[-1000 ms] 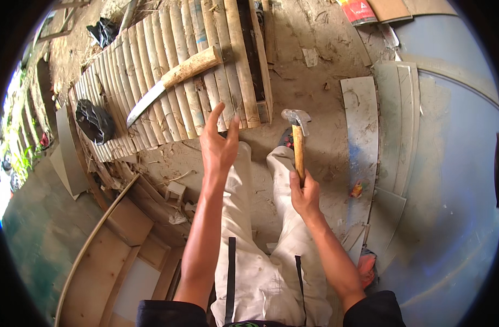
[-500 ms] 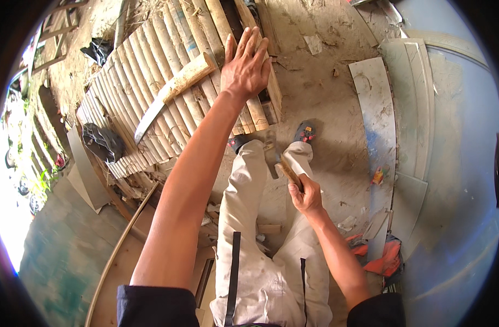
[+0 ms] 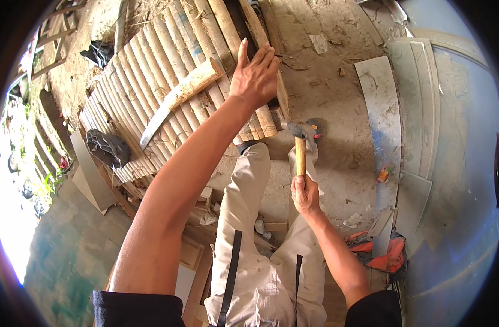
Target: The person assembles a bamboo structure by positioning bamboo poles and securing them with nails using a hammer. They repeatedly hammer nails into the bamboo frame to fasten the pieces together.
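My right hand (image 3: 305, 195) is closed around the wooden handle of a hammer (image 3: 301, 155), whose head points away from me, just right of the bench's near corner. My left hand (image 3: 255, 78) lies with fingers stretched out over the right edge of a low bench of round wooden poles (image 3: 151, 65); the thumb is spread from the fingers. Whether its fingertips curl over the edge board (image 3: 255, 27) is hard to see. A machete (image 3: 189, 87) with a thick pale wooden handle and a curved blade rests across the poles, left of that hand.
A dark crumpled bag (image 3: 107, 148) sits at the bench's left end. To the right, a long grey panel (image 3: 381, 103) and several sheets lean near a bluish wall. An orange and black bag (image 3: 388, 253) lies by my right forearm. Wood scraps (image 3: 274, 226) lie between my legs.
The hammer has swung up and away from me, its handle now pointing nearly straight ahead. My left hand has shifted slightly along the bench's edge, its fingers closer together.
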`<control>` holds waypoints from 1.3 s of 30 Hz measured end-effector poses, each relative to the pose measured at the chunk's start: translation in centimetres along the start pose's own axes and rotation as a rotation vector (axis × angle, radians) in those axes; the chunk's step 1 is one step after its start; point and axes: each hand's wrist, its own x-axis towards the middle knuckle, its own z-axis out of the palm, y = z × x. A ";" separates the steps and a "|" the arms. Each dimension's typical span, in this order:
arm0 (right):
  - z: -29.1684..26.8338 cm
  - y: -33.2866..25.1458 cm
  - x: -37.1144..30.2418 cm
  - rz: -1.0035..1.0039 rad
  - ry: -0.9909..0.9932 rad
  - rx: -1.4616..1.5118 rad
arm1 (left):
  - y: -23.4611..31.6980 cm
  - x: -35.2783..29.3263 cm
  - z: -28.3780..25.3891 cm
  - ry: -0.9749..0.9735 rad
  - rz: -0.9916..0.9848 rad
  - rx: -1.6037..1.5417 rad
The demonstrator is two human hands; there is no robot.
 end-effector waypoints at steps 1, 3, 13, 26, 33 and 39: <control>0.5 0.2 -0.1 0.036 0.010 0.059 | 0.0 -0.1 0.1 -0.005 -0.001 0.001; 1.0 0.2 -0.4 0.032 0.027 0.070 | 0.2 -0.1 0.3 -0.008 -0.005 0.006; -2.0 -1.2 1.5 -0.340 -0.076 -0.492 | 0.5 0.4 0.0 -0.017 -0.002 -0.027; -0.8 -1.4 2.2 -0.276 -0.063 -0.638 | 0.1 0.1 0.9 0.003 0.027 -0.128; -0.6 -1.9 1.1 -0.566 -0.093 -0.614 | -0.1 0.0 1.2 0.033 0.028 -0.130; -1.6 -3.4 1.5 -0.503 -0.103 -0.617 | 0.2 -0.1 0.8 0.005 0.025 -0.098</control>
